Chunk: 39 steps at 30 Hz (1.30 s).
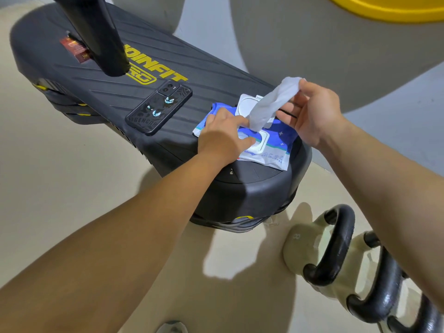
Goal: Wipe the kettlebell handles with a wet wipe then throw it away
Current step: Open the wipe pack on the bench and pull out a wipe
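Aloft, right hand [310, 116] pinches wet wipe [271, 104].

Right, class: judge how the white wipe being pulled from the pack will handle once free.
Probably floppy: the wipe drapes and creases between the right hand and the pack. Likely light, as a mere pinch lifts it. May drag: the left hand presses the pack down.

A black ribbed exercise platform [108, 92] with yellow lettering carries a dark-cased phone [159, 107], face down, a blue-and-white wet-wipe pack [276, 145] near its rounded end, and a small reddish box [75, 50]. Pale kettlebells [310, 246] with black handles stand on the beige floor [72, 188] just beside it.
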Available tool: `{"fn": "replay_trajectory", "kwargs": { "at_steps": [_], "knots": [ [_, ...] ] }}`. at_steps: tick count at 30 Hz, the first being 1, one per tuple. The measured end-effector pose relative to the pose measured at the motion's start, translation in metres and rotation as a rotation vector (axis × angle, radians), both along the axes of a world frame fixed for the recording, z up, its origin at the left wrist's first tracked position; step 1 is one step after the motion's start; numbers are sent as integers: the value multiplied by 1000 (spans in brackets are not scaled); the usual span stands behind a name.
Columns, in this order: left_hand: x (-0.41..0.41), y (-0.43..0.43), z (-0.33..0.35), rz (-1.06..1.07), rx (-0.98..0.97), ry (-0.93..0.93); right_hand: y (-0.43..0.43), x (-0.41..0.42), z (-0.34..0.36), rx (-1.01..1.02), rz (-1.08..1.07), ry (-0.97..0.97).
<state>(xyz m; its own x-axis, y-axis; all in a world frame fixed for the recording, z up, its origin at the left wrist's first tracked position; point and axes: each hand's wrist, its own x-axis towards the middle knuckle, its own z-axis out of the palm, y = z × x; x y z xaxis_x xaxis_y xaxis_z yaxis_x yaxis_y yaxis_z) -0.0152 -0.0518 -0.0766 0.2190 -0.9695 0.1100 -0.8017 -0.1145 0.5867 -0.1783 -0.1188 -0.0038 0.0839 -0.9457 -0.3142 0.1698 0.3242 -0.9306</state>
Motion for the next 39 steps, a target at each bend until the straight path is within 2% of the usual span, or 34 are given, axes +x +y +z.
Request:
{"fn": "replay_trajectory", "kwargs": {
  "at_steps": [6, 9, 11, 14, 17, 20, 24, 28, 31, 34, 39],
  "knots": [
    [-2, 1, 5, -7, 83, -66, 5, -13, 10, 31, -172, -61],
    [-2, 3, 7, -20, 79, -101, 3, -23, 13, -87, -148, 215],
    [1, 4, 9, 27, 48, -41, 5, -25, 13, -158, -28, 403],
    [12, 3, 15, 104, 13, 68, 5, -20, 7, -159, 130, 623],
    [19, 4, 17, 109, -34, 250, 3, -12, 2, -151, 196, 754],
    [16, 8, 16, 19, -31, 399, 5, -6, 2, -169, 240, 855],
    [14, 10, 11, -83, 14, 315, 5, -3, -1, -186, 302, 870],
    [17, 9, 8, -91, 17, 294, 4, -9, -7, -291, 374, 791],
    [13, 9, 10, 30, -71, 355, 11, -14, -14, -348, 518, 771],
    [18, 8, 14, 174, -152, 414, 17, -17, -22, -377, 623, 849],
    [19, 10, 13, -26, 33, 95, 28, -13, -21, -343, 709, 1038]
  ]
}}
